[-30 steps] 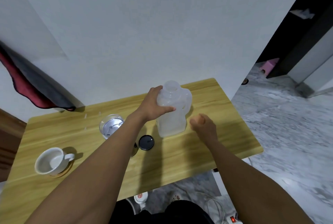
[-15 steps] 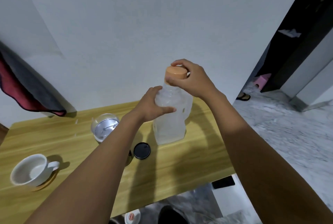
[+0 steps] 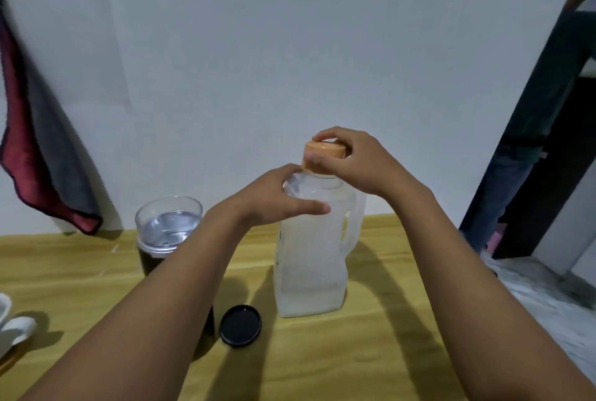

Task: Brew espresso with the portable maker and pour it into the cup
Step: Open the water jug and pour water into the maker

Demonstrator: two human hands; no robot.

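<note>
Standing toward the back of the table (image 3: 354, 352), the maker (image 3: 169, 223) held water in its clear top, its black body partly behind our left forearm (image 3: 180, 275); a black lid (image 3: 240, 325) lay near the jug's (image 3: 309, 258) base; our left hand (image 3: 274, 197) curled round the jug's shoulder; our right hand (image 3: 354, 162) pinched the orange cap (image 3: 324, 147), fingers and thumb round its rim. We judged that a cap seated crooked could leak; a hard twist could tip the jug toward the open maker; our forearm, close by, could knock it over. The cup (image 3: 14, 331) was cut off at the left edge; whether the cap sat threaded we could not tell; the jug's water level was hard to read.
</note>
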